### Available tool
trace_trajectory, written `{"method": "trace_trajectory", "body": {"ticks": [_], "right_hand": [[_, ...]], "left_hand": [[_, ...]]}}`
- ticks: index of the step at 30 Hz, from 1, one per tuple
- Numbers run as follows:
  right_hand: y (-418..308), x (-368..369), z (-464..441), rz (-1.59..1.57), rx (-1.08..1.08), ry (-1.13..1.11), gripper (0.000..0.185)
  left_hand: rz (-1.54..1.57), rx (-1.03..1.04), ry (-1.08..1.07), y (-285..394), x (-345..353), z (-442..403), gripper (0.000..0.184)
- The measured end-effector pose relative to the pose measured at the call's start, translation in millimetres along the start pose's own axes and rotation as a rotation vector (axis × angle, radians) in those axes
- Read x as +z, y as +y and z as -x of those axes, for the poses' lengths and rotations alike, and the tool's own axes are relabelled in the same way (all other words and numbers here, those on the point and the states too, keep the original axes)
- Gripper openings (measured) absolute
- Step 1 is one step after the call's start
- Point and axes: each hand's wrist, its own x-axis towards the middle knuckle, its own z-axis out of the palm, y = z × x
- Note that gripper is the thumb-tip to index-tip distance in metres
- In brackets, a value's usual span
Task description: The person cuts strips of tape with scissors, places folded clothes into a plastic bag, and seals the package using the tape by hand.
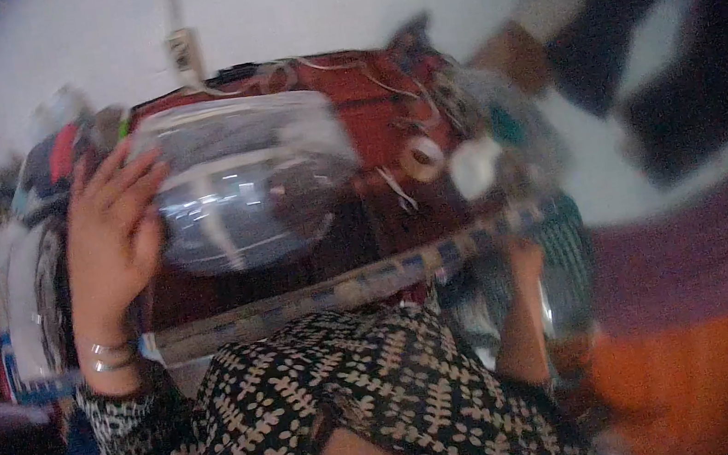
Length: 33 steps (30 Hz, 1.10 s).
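My left hand (pixel 114 235) is open at the table's left side, its fingers stretched out along the edge of a shiny clear plastic package (pixel 232 213). Whether the fingertips press on that package or only hover by it, I cannot tell. The package looks grey and pale inside, with light glaring off it. Low on the right, my right hand (pixel 523 266) is at the front edge of the dark red table (pixel 380 109), close to a dark green striped item (pixel 564 246). Blur and dim light hide its fingers.
A tape roll (pixel 422 158) and a white round object (pixel 475 167) lie on the table's right part, near thin white strips. Piled items (pixel 38 292) crowd the left side. A power socket box (pixel 184 55) hangs behind. Orange cloth (pixel 692 377) is at lower right.
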Motion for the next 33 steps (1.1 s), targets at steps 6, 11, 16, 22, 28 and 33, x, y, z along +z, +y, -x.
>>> {"method": "trace_trajectory", "body": {"ticks": [6, 11, 16, 22, 28, 33], "right_hand": [[-165, -111, 3, -0.333, -0.262, -0.470, 0.025], [-329, -171, 29, -0.258, -0.658, -0.681, 0.022], [-400, -157, 33, -0.542, -0.947, -1.070, 0.022], [-404, -149, 32, -1.092, -0.609, -1.549, 0.052], [-347, -124, 60, -1.460, -0.185, -1.764, 0.070], [-330, -116, 72, -1.412, -0.119, -1.695, 0.067]], "left_hand": [[0.114, 0.134, -0.006, 6, -4, -20, 0.041], [0.468, 0.247, 0.005, 9, 9, -50, 0.029], [0.696, 0.232, -0.062, 21, 11, -67, 0.028], [0.713, 0.152, 0.086, 38, 23, -67, 0.031], [0.761, 0.093, 0.068, 51, 30, -65, 0.038], [0.841, 0.130, 0.018, 49, 36, -64, 0.040]]}}
